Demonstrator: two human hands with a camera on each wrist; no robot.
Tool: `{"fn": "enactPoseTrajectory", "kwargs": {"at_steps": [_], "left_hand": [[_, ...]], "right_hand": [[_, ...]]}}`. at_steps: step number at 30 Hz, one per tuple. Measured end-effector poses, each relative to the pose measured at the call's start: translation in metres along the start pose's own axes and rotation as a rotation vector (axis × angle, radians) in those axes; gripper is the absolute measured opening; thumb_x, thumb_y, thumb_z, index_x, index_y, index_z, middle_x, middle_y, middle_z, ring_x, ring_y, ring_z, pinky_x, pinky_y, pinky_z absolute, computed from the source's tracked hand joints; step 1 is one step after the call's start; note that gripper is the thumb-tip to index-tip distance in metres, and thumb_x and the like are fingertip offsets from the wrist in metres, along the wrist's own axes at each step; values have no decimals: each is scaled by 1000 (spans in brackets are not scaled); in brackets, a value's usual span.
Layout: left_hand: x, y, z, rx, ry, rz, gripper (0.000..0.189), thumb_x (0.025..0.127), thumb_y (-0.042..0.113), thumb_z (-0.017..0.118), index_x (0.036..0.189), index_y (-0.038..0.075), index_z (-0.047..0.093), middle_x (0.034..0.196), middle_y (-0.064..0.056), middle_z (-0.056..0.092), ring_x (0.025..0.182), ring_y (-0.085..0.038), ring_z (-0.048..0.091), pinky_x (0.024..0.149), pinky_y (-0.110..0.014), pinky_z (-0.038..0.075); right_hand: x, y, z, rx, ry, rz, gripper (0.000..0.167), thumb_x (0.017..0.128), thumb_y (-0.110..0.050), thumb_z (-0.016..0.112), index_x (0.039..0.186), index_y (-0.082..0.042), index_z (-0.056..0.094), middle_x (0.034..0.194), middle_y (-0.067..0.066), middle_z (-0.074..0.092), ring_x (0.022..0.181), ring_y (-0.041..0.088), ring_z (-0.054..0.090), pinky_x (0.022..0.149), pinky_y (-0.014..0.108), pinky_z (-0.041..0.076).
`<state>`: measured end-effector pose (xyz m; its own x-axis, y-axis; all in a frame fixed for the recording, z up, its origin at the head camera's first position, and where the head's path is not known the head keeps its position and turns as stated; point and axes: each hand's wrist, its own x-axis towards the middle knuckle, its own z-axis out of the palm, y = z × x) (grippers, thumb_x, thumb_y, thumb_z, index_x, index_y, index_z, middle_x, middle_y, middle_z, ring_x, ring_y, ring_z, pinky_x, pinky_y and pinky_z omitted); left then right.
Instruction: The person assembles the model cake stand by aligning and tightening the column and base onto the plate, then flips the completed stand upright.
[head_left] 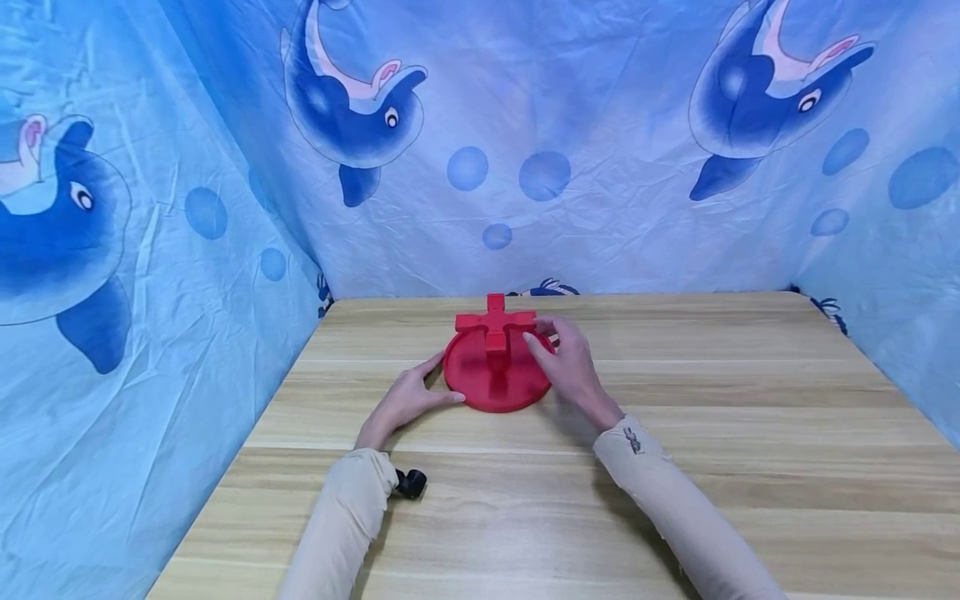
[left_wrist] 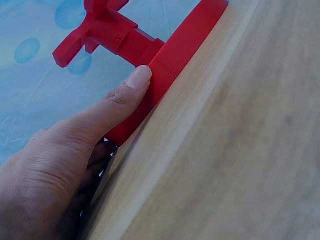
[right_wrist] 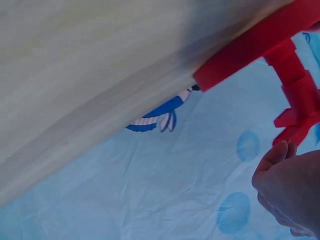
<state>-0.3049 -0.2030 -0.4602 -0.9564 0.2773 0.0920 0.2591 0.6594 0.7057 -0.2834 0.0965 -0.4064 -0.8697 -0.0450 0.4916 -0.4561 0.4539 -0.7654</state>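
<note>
A red stand point(head_left: 465, 379) rests on the wooden table, with a round, rimmed base, a short central post and a four-armed cross point(head_left: 496, 321) on top. The number 32 shows on its post point(left_wrist: 117, 37) in the left wrist view. My left hand point(head_left: 408, 396) holds the base at its left edge, thumb against the front of the rim, fingers round the far side and partly hidden. At the cross's right arm, my right hand point(head_left: 567, 358) has thumb and fingers curled about the tip. The right wrist view shows those fingertips point(right_wrist: 280, 149) right at the arm's end.
The wooden table point(head_left: 675, 517) reaches back to a blue cloth backdrop point(head_left: 600, 242) printed with dolphins and bubbles, which also hangs at both sides. A small black device point(head_left: 411, 483) sits at my left cuff.
</note>
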Motion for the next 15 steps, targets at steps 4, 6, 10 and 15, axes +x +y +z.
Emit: {"fn": "enactPoseTrajectory", "kwargs": {"at_steps": [4, 6, 10, 15], "left_hand": [[0, 0, 0, 5, -2, 3, 107, 78, 63, 84, 162, 17, 38, 155, -17, 48, 133, -32, 50, 108, -53, 44], [0, 0, 0, 11, -2, 4, 107, 78, 63, 84, 162, 16, 38, 156, -17, 46, 138, -34, 47, 109, -55, 43], [0, 1, -1, 14, -1, 0, 106, 78, 62, 84, 162, 16, 38, 157, -17, 46, 141, -34, 45, 110, -54, 43], [-1, 2, -1, -2, -7, -10, 105, 79, 60, 85, 162, 17, 38, 156, -17, 47, 136, -32, 48, 108, -53, 44]], "right_hand": [[3, 5, 1, -27, 12, 18, 46, 95, -17, 76, 136, -3, 59, 128, 16, 58, 118, 36, 55, 89, 51, 56], [5, 8, 2, -37, 16, 19, 49, 96, -16, 76, 138, -1, 57, 130, 16, 55, 120, 37, 53, 90, 51, 55], [10, 10, 3, -49, 6, 18, 53, 97, -17, 74, 144, 0, 54, 135, 16, 53, 122, 35, 51, 93, 51, 54], [16, 13, 4, -24, -57, 35, 61, 99, -17, 72, 153, -2, 46, 145, 20, 50, 131, 39, 49, 99, 55, 52]]}}
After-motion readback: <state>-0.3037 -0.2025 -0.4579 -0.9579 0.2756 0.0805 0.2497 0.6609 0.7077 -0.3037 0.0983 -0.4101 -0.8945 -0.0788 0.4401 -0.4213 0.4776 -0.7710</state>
